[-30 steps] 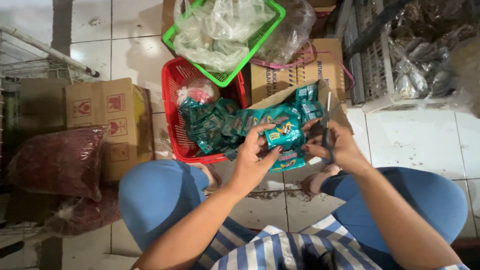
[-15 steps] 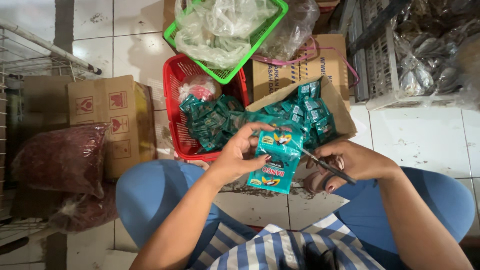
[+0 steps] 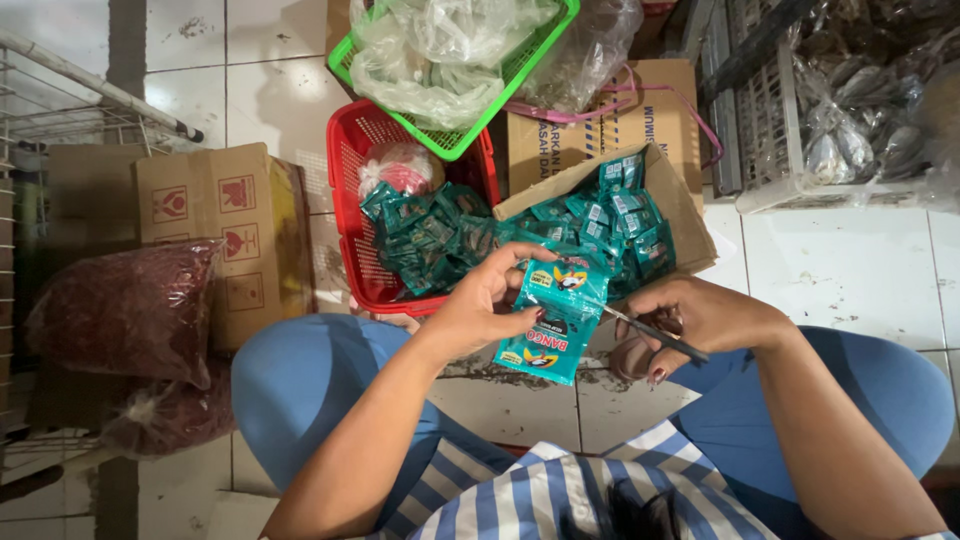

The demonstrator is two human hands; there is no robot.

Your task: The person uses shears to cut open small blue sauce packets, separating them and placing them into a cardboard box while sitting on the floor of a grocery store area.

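My left hand grips a short strip of teal sachets by its upper left edge, hanging over my lap. My right hand holds a pair of scissors, blades pointing left and touching the strip's right edge. Beyond the hands, an open cardboard box holds several more teal sachets. To its left a red basket contains a pile of loose teal sachets and a tied plastic bag.
A green basket with clear plastic bags rests on the red one. A brown carton and bags of dried red chillies lie left. Another carton and grey crates stand behind on the tiled floor.
My hands lifted the sachet strip out of the box and drew it toward my lap. The scissors have come up against the strip's right side.
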